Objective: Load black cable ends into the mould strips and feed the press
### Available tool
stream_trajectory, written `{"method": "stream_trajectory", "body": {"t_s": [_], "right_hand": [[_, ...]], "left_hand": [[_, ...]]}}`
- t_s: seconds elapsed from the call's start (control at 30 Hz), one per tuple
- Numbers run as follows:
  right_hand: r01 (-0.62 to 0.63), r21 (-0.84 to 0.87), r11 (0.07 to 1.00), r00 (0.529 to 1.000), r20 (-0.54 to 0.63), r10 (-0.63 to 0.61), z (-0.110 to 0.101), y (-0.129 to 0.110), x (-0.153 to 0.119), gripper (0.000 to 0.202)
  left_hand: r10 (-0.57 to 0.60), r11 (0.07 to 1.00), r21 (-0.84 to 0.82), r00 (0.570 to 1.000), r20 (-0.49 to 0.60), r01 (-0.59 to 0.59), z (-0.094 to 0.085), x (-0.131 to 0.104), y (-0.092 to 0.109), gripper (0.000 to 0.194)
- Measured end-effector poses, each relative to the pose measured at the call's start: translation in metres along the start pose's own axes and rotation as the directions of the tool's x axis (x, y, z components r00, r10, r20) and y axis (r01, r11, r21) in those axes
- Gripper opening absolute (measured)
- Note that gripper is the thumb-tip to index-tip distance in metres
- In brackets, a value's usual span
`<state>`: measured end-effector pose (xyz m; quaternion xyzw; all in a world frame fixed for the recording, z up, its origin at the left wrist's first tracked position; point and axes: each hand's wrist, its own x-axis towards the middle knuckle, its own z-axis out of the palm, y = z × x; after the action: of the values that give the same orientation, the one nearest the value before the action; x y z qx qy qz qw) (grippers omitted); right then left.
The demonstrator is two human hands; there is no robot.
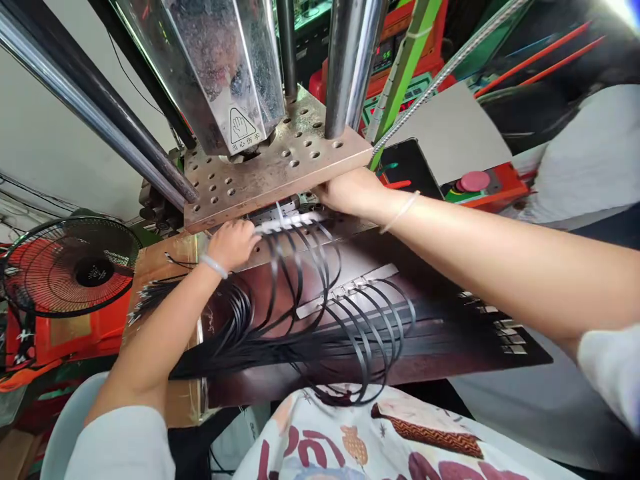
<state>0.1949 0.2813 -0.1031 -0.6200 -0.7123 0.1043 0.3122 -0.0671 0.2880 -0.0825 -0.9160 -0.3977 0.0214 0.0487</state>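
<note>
My left hand [233, 244] is closed on the left end of a metal strip [289, 224], which is smeared by motion. Several flat black cables hang from this strip in loops, and it sits at the front of the press gap. My right hand [353, 191] reaches under the front right edge of the upper press plate [280, 175]. Its fingers are curled near the strip's right end, but the plate partly hides them, and I cannot make out what they grip. A second metal strip [347, 290] with cables lies on the dark board below.
A bundle of black cables [300, 350] runs across the board. Steel columns [345, 67] flank the press head [225, 80], which bears a hand-warning label. A fan [75, 267] stands at left, a red stop button [474, 182] at right. Cable ends with metal connectors [510, 337] lie at the board's right.
</note>
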Motion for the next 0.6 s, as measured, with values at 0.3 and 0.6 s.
{"method": "stream_trajectory", "body": {"t_s": [0.3, 0.6], "right_hand": [[0.092, 0.316, 0.944, 0.995, -0.057, -0.078, -0.026, -0.070, -0.063, 0.017], [0.465, 0.365, 0.807, 0.883, -0.122, -0.453, -0.122, -0.132, -0.144, 0.039]], "left_hand": [[-0.128, 0.918, -0.393, 0.980, -0.155, 0.058, -0.022, -0.041, 0.037, 0.039], [0.005, -0.027, -0.999, 0.999, -0.038, -0.038, -0.064, -0.103, 0.148, 0.043]]}}
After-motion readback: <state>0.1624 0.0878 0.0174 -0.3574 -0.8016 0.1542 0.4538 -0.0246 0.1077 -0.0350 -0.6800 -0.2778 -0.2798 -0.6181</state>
